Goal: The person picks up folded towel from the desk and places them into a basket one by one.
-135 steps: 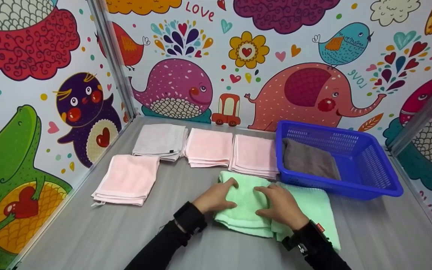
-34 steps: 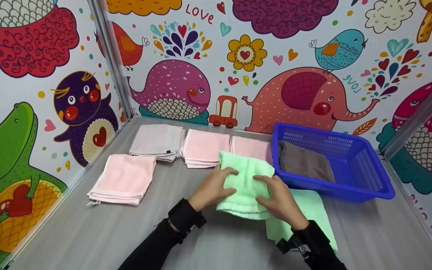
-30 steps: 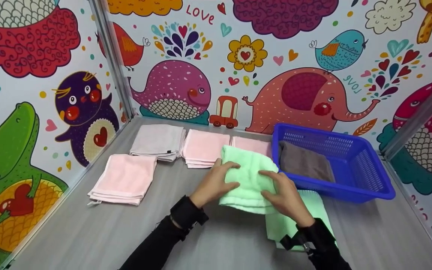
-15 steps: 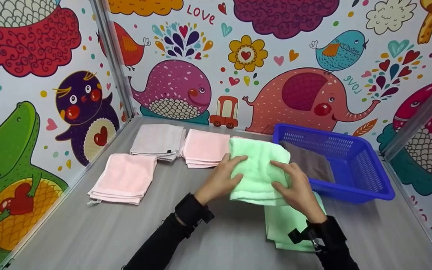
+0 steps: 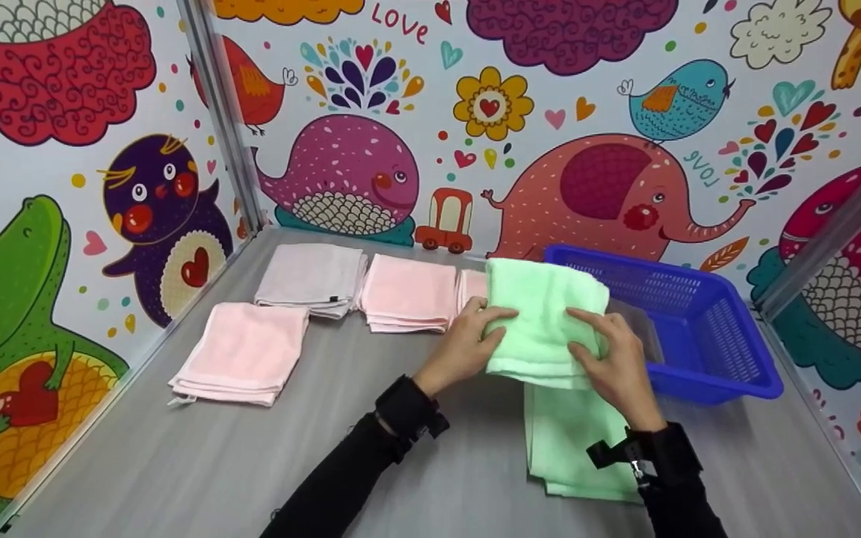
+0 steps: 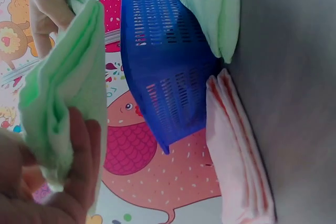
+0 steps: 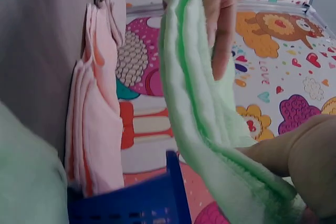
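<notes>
A folded light-green towel (image 5: 542,317) is up off the table, held between both hands. My left hand (image 5: 464,344) grips its left side, with fingers (image 6: 84,150) curled under the layers in the left wrist view. At the towel's right side my right hand (image 5: 617,362) pinches the edge, thumb and a finger lying on the top face. Below it, a second folded green towel (image 5: 576,448) lies on the table, partly covered by my right wrist. The raised towel hides part of the blue basket (image 5: 722,388) and of a pink towel (image 5: 473,288) behind.
Folded pink towels lie at the back (image 5: 412,291) and left (image 5: 244,351), with a pale grey towel (image 5: 311,276) between them. A dark grey towel (image 5: 643,329) sits inside the basket. Patterned walls close off the table (image 5: 371,418) at the back and sides.
The folded green towel was on the table and has been lifted by both hands. It has since moved up and to the right, toward the basket. The other towels stay in place.
</notes>
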`<move>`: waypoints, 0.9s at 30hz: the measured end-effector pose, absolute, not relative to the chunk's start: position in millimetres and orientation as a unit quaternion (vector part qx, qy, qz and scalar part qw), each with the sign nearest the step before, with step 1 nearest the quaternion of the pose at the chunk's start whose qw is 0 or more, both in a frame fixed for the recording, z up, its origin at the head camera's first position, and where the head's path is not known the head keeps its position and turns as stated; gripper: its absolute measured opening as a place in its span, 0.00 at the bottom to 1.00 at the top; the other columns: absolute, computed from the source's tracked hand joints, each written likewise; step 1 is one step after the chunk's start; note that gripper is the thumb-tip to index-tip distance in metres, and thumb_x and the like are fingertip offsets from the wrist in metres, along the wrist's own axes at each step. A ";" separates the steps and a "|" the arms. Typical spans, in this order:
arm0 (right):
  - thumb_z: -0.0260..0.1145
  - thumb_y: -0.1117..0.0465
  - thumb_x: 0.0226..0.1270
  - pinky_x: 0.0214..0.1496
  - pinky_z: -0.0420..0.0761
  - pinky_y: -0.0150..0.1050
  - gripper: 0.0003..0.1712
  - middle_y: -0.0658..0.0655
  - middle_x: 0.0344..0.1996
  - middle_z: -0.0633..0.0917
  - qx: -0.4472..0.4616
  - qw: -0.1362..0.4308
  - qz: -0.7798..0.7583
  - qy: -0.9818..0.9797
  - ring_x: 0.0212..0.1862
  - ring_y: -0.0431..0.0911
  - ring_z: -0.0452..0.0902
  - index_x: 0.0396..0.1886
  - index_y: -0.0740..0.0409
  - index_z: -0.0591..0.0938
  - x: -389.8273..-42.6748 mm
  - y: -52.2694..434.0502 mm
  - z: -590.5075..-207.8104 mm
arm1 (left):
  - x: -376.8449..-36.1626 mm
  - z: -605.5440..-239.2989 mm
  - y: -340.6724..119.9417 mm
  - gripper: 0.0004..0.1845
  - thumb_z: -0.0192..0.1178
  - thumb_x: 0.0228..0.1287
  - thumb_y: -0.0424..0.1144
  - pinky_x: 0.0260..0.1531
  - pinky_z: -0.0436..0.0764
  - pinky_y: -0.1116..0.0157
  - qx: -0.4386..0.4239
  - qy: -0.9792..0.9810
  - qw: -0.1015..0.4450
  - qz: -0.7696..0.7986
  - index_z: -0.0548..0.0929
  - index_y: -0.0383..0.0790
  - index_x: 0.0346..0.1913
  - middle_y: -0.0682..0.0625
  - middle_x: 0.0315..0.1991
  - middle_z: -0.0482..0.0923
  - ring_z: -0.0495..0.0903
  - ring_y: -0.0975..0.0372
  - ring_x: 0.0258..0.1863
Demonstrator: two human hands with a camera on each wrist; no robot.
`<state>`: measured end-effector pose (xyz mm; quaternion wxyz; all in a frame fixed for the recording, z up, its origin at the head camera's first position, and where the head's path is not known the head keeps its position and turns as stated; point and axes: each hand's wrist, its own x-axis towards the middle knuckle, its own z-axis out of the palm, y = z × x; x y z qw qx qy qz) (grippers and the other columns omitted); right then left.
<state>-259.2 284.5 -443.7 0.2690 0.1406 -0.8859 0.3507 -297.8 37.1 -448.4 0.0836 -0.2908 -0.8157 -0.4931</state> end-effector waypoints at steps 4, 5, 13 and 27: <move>0.73 0.74 0.62 0.40 0.55 0.38 0.24 0.59 0.34 0.76 0.111 0.306 0.359 -0.875 0.32 0.42 0.56 0.56 0.52 0.89 -266.0 296.2 -447.6 | -299.1 -447.0 50.2 0.24 0.58 0.74 0.32 0.52 0.75 0.66 -0.317 -0.802 0.073 -0.501 0.76 0.34 0.71 0.36 0.61 0.72 0.73 0.57 0.51; 0.73 0.74 0.62 0.39 0.55 0.37 0.22 0.60 0.34 0.76 0.104 0.313 0.363 -0.872 0.32 0.41 0.55 0.54 0.52 0.90 -267.5 298.8 -448.9 | -298.8 -446.6 52.9 0.24 0.58 0.74 0.32 0.52 0.75 0.67 -0.317 -0.802 0.075 -0.500 0.77 0.35 0.70 0.37 0.61 0.72 0.73 0.58 0.51; 0.71 0.73 0.65 0.41 0.62 0.32 0.11 0.66 0.42 0.82 0.077 0.347 0.370 -0.858 0.37 0.48 0.72 0.44 0.58 0.93 -277.1 315.4 -456.0 | -302.1 -448.7 75.1 0.12 0.62 0.73 0.31 0.43 0.77 0.71 -0.303 -0.798 0.131 -0.503 0.91 0.40 0.53 0.44 0.49 0.85 0.78 0.63 0.41; 0.58 0.75 0.70 0.47 0.71 0.51 0.29 0.67 0.69 0.71 0.017 0.292 0.326 -0.899 0.61 0.61 0.74 0.70 0.59 0.79 -287.1 339.5 -464.0 | -309.5 -468.7 116.0 0.26 0.55 0.77 0.31 0.72 0.71 0.60 -0.348 -0.825 0.117 -0.430 0.68 0.25 0.73 0.32 0.81 0.49 0.65 0.46 0.76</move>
